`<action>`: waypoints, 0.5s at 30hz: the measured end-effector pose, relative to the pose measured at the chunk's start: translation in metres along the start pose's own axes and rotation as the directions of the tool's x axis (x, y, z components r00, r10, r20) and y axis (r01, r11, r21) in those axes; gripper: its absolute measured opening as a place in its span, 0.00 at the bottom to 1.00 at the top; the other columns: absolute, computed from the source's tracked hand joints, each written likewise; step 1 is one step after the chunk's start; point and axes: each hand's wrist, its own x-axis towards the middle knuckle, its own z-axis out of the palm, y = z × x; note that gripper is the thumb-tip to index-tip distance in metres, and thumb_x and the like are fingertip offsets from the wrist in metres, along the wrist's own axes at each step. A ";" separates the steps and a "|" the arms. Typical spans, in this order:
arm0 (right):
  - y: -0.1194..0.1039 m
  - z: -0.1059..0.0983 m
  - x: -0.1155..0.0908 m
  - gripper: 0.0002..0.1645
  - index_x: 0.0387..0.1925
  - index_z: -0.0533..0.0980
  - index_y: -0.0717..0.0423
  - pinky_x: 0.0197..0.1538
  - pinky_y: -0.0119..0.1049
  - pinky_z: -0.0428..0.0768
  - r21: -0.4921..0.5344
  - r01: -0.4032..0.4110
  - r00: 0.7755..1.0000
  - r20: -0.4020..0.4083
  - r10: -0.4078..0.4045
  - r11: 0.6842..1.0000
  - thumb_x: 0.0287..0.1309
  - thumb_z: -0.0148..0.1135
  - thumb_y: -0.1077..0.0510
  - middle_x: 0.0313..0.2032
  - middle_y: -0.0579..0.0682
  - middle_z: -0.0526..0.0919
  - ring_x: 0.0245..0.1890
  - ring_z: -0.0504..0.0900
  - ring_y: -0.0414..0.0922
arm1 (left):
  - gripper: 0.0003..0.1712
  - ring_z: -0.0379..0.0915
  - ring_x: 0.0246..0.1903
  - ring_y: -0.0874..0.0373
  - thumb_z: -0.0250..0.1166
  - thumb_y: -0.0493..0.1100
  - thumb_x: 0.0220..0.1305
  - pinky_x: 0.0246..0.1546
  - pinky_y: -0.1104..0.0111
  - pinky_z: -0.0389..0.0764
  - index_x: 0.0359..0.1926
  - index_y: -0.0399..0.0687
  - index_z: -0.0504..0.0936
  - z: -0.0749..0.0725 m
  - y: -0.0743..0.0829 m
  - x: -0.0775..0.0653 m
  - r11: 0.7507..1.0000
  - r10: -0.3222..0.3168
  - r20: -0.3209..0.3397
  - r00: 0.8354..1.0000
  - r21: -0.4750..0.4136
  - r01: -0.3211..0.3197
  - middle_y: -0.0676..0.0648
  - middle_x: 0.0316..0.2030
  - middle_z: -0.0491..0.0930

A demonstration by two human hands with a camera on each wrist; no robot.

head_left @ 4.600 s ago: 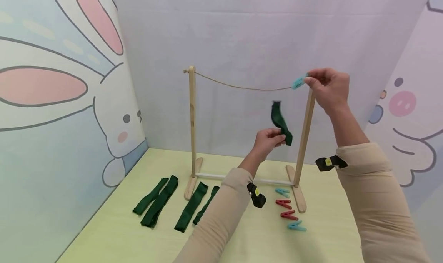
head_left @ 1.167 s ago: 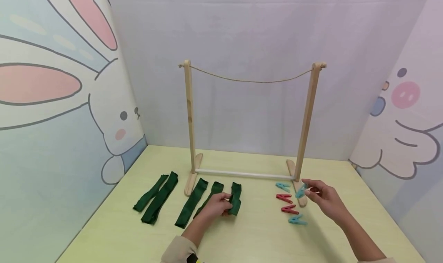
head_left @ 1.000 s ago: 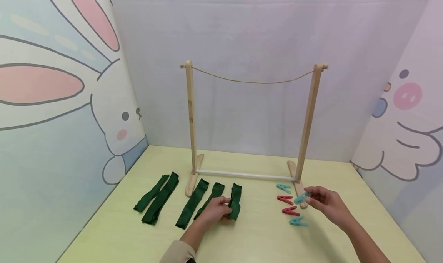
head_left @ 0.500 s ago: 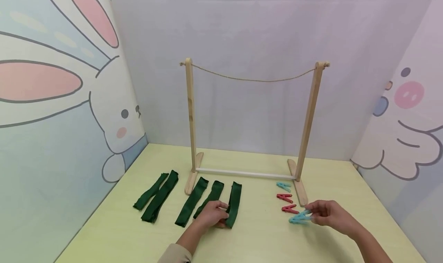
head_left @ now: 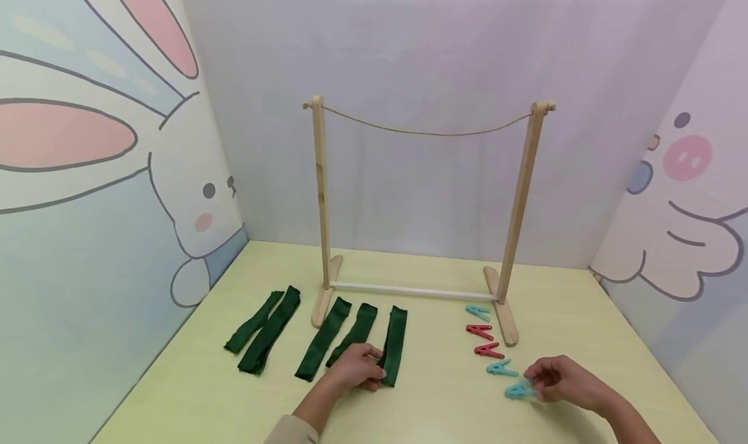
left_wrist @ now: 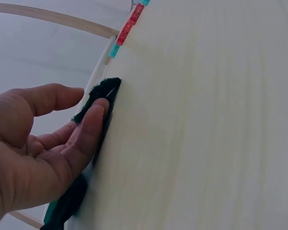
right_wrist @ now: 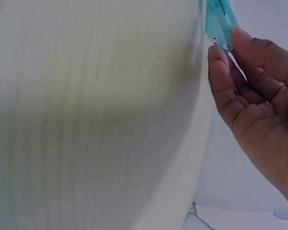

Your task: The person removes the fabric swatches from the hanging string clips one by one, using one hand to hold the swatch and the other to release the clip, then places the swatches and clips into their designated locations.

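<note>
My left hand (head_left: 354,366) rests beside a dark green fabric strip (head_left: 395,346) lying on the table (head_left: 444,392). In the left wrist view, one fingertip touches the green fabric strip (left_wrist: 105,88), while another finger stands straight and apart from it. To its left lie several more green fabric strips (head_left: 323,340). At right, my right hand (head_left: 561,382) pinches a light blue clothespin (head_left: 517,390) by its handle end, low over the table. The light blue clothespin (right_wrist: 221,24) sits between thumb and fingertip in the right wrist view.
A wooden stand with two posts (head_left: 321,191) and a sagging cord (head_left: 426,133) stands at the back, joined by a white bar (head_left: 417,291). Red clothespins (head_left: 487,350) and light blue clothespins (head_left: 501,368) form a column at right. Cartoon-printed walls border both sides.
Both hands have come down from the cord area. The left hand has laid its strip flat right of the others; the right has brought its clothespin to the near end of the column.
</note>
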 end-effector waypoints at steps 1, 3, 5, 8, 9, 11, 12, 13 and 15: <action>0.002 0.000 0.001 0.16 0.42 0.74 0.72 0.34 0.31 0.76 -0.003 0.006 1.000 0.010 -0.006 1.000 0.50 0.63 0.69 0.34 0.56 0.76 0.32 0.74 0.40 | 0.19 0.77 0.21 0.55 0.63 0.29 0.53 0.24 0.64 0.80 0.47 0.29 0.74 -0.001 0.000 -0.001 1.000 -0.003 0.005 1.000 -0.004 0.003 0.42 0.25 0.79; 0.004 -0.001 0.002 0.15 0.41 0.74 0.72 0.34 0.31 0.76 -0.020 0.023 1.000 0.019 -0.022 1.000 0.50 0.63 0.69 0.34 0.56 0.77 0.31 0.74 0.39 | 0.18 0.76 0.20 0.56 0.63 0.30 0.54 0.23 0.65 0.79 0.47 0.30 0.74 -0.004 0.000 -0.002 1.000 -0.002 0.009 1.000 -0.013 0.003 0.42 0.24 0.80; 0.007 -0.001 0.002 0.15 0.41 0.74 0.71 0.34 0.30 0.75 -0.038 0.031 0.999 0.017 -0.030 0.999 0.49 0.62 0.70 0.34 0.54 0.76 0.31 0.73 0.39 | 0.17 0.75 0.19 0.57 0.63 0.30 0.54 0.23 0.66 0.79 0.46 0.30 0.74 -0.006 0.002 -0.004 1.000 -0.005 0.016 1.000 -0.031 0.005 0.40 0.24 0.80; 0.011 -0.001 0.000 0.15 0.42 0.73 0.71 0.33 0.30 0.74 -0.026 0.015 1.000 0.013 -0.014 1.000 0.49 0.60 0.72 0.33 0.54 0.75 0.31 0.72 0.39 | 0.17 0.75 0.19 0.58 0.63 0.31 0.54 0.22 0.67 0.78 0.45 0.31 0.74 -0.006 0.004 -0.008 0.999 0.002 0.027 1.000 -0.041 -0.001 0.39 0.24 0.80; 0.012 -0.001 0.000 0.16 0.42 0.73 0.72 0.33 0.30 0.74 -0.016 0.006 1.000 0.014 -0.006 1.000 0.49 0.60 0.72 0.33 0.54 0.75 0.31 0.72 0.40 | 0.17 0.74 0.19 0.58 0.63 0.31 0.54 0.22 0.67 0.78 0.45 0.30 0.74 -0.007 0.004 -0.009 0.999 0.000 0.032 0.999 -0.044 0.001 0.39 0.24 0.80; 0.013 -0.001 -0.001 0.17 0.43 0.73 0.72 0.33 0.31 0.75 -0.011 0.000 1.000 0.013 0.000 1.000 0.49 0.60 0.72 0.34 0.55 0.75 0.31 0.72 0.40 | 0.17 0.75 0.20 0.57 0.63 0.31 0.54 0.23 0.66 0.78 0.46 0.29 0.74 -0.009 0.006 -0.013 0.999 0.001 0.039 0.999 -0.049 0.001 0.38 0.25 0.80; 0.012 -0.002 -0.002 0.17 0.44 0.73 0.72 0.33 0.31 0.75 -0.023 0.004 1.000 0.002 -0.004 1.000 0.50 0.60 0.71 0.34 0.56 0.75 0.31 0.73 0.40 | 0.17 0.75 0.20 0.57 0.62 0.31 0.54 0.24 0.65 0.78 0.46 0.29 0.73 -0.011 0.007 -0.015 0.999 0.006 0.038 0.999 -0.048 -0.004 0.38 0.25 0.80; 0.011 -0.003 -0.002 0.17 0.44 0.73 0.72 0.33 0.31 0.75 -0.043 0.008 1.000 -0.017 -0.008 0.999 0.51 0.61 0.70 0.34 0.56 0.76 0.31 0.73 0.40 | 0.18 0.76 0.22 0.56 0.62 0.31 0.55 0.25 0.65 0.79 0.47 0.28 0.73 -0.013 0.007 -0.017 0.999 0.014 0.037 0.999 -0.046 -0.013 0.38 0.26 0.80; 0.005 -0.006 -0.005 0.16 0.45 0.73 0.73 0.33 0.31 0.75 -0.123 0.024 0.996 -0.079 -0.034 0.992 0.55 0.61 0.67 0.34 0.56 0.77 0.31 0.74 0.38 | 0.19 0.77 0.25 0.54 0.61 0.32 0.56 0.28 0.63 0.79 0.49 0.27 0.72 -0.018 0.010 -0.021 0.999 0.035 0.033 0.999 -0.040 -0.033 0.39 0.28 0.80</action>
